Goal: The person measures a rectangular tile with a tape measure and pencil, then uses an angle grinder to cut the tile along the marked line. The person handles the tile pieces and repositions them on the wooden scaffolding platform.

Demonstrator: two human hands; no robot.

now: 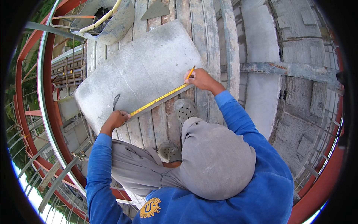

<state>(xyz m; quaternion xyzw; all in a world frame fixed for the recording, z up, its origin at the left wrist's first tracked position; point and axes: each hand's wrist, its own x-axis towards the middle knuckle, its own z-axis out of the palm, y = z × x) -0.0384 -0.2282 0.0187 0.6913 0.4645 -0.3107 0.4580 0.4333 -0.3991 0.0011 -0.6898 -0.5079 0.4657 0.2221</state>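
Note:
A pale grey rectangular slab (138, 63) with faint scored lines lies at an angle on worn planks. A yellow tape measure (156, 100) stretches along its near long edge. My left hand (117, 120) is closed on the tape at the lower left, with a dark loop of strap beside it. My right hand (199, 79) pinches a yellow pencil (191, 70) at the tape's upper right end, near the slab's right corner. The fingertips under each hand are partly hidden.
A bucket (119, 28) with a pale hose and a grey flat blade (154, 11) lie beyond the slab. Red steel framing (48, 93) and bars flank the left. A metal beam (302, 71) crosses concrete at right. My knees and perforated shoes (185, 110) are below the slab.

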